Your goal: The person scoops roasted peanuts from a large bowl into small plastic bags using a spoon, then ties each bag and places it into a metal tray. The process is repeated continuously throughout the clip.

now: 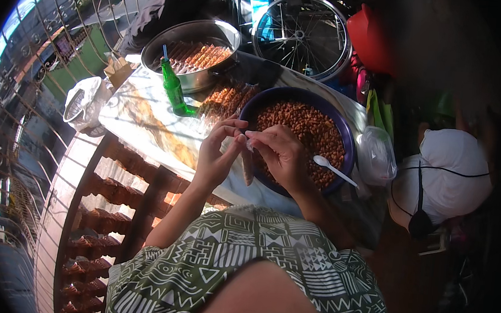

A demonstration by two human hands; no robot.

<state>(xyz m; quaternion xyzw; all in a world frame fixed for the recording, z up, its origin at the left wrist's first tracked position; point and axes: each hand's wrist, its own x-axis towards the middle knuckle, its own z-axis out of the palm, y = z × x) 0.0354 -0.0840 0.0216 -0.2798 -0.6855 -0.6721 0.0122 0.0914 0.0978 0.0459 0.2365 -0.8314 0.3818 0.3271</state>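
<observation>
Both hands meet over the near left rim of a purple basin filled with brown peanuts. Between them hangs a narrow clear plastic packet, its contents too blurred to make out. My left hand pinches the packet's top between thumb and fingers. My right hand grips the same top from the other side, fingertips nearly touching the left ones. A white plastic spoon lies over the basin's right part, its handle across the rim. Behind the left hand, several filled packets lie in a pile.
On the marble-patterned table stand a green glass bottle with a straw and a metal pot of packets. A clear plastic container sits right of the basin. Beyond are a spoked wheel and a red plastic object.
</observation>
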